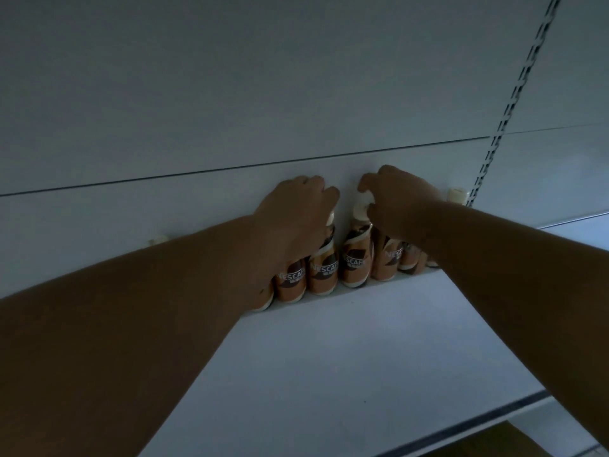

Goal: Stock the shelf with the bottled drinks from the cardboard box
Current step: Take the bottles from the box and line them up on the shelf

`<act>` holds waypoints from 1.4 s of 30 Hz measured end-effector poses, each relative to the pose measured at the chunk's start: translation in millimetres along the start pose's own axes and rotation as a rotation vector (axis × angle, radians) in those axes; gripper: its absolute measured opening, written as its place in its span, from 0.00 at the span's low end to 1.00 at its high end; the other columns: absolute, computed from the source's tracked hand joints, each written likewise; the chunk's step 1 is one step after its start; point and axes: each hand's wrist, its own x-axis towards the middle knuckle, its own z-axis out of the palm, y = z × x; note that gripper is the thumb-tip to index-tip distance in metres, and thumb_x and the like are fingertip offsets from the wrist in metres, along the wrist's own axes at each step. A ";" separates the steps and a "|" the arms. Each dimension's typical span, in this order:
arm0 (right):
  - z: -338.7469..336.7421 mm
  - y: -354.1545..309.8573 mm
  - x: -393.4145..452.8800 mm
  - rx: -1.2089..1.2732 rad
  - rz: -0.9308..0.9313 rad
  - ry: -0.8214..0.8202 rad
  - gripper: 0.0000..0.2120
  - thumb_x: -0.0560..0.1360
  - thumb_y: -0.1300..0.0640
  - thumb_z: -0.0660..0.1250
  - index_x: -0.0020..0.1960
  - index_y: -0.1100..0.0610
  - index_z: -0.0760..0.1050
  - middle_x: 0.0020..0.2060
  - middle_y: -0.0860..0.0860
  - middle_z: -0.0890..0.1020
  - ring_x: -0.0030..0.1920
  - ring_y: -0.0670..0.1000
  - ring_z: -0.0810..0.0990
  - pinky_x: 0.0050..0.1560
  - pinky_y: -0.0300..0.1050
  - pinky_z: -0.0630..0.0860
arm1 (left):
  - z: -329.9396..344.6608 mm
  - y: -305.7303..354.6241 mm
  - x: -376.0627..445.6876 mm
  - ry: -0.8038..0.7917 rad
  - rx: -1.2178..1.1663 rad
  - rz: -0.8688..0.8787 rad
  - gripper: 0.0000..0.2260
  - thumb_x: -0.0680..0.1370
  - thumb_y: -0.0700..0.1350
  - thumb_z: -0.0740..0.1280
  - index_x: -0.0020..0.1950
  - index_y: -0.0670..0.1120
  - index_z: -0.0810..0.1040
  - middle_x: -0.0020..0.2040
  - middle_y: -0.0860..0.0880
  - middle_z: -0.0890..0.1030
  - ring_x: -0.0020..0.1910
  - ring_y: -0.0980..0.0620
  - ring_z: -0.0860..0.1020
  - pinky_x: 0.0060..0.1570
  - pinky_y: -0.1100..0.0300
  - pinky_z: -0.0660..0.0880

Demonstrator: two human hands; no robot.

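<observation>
A: Where are the bottled drinks?

B: In a row at the back of the white shelf (346,351), standing upright against the pale rear panel (230,94), around the middle of the frame. The orange and brown Nescafé bottles (324,273) sit side by side, touching or nearly so, with cream caps on top.

A: And the hands?

B: Both arms reach in from the lower corners of the frame. The left hand (296,212) lies curled over the tops of the bottles on the left of the row, palm down, covering their caps. I cannot tell whether it really grips one or just rests on them.

A: The right one?

B: The right hand (395,199) is just right of centre, fingers bent down over the cream cap of one bottle (356,258) that leans a little to the left. Thumb and fingers look closed around its neck, so it seems to be holding that bottle at the top.

A: Anything else in view?

B: One more cream cap (457,194) shows past the right wrist, close to the slotted metal upright (509,107) that runs down the upper right of the frame. Another small cream cap (158,240) peeks above the left forearm. A brown cardboard corner (514,440) shows at the bottom right, below the shelf edge
</observation>
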 end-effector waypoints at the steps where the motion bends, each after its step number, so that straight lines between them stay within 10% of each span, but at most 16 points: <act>1: 0.9 7.6 -1.6 -0.019 0.028 -0.009 0.19 0.74 0.57 0.66 0.64 0.50 0.71 0.57 0.54 0.73 0.55 0.59 0.77 0.52 0.56 0.78 | 1.2 5.9 5.2 0.022 -0.018 0.021 0.16 0.77 0.46 0.65 0.64 0.44 0.73 0.57 0.44 0.74 0.55 0.43 0.73 0.54 0.50 0.71; 21: 5.9 46.8 -6.8 0.080 0.027 -0.126 0.14 0.77 0.61 0.64 0.63 0.57 0.72 0.53 0.56 0.78 0.44 0.51 0.72 0.41 0.44 0.69 | 16.0 56.8 71.7 -0.092 0.077 0.049 0.13 0.78 0.52 0.63 0.58 0.47 0.78 0.52 0.45 0.81 0.50 0.44 0.78 0.47 0.52 0.70; 42: 17.2 43.0 7.5 0.166 0.065 -0.095 0.15 0.77 0.56 0.64 0.63 0.52 0.73 0.58 0.55 0.78 0.58 0.57 0.75 0.56 0.52 0.73 | 24.2 40.8 69.1 -0.140 -0.026 -0.036 0.10 0.78 0.47 0.66 0.51 0.41 0.79 0.49 0.43 0.80 0.46 0.44 0.78 0.42 0.54 0.71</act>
